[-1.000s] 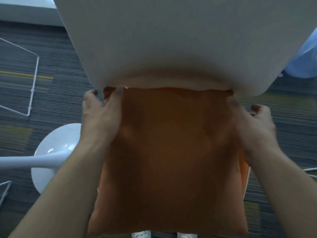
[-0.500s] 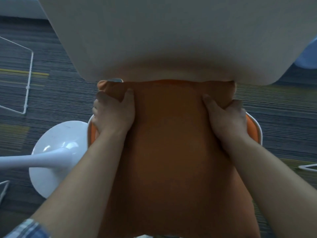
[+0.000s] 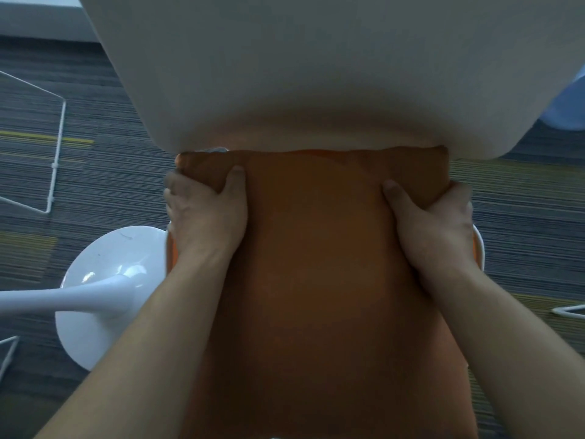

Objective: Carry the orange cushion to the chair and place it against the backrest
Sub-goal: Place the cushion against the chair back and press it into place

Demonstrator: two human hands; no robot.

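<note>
The orange cushion [image 3: 316,264] fills the middle of the view, its top edge tucked just under the white chair backrest [image 3: 300,74]. My left hand [image 3: 205,213] grips the cushion near its upper left corner, thumb on the front face. My right hand [image 3: 433,223] grips it near the upper right corner in the same way. Slivers of the chair's orange seat with a white rim [image 3: 478,248] show beside both hands. The rest of the seat is hidden under the cushion.
A white pedestal table base [image 3: 104,280] stands on the striped grey carpet at the left. White wire frame legs [image 3: 53,160] lie further left, another [image 3: 569,310] at the right edge. A pale blue object [image 3: 566,106] sits at the upper right.
Both hands slid from the cushion's side edges onto its front upper corners and closed on it. The cushion's top edge now sits lower against the backrest, and the seat rim shows.
</note>
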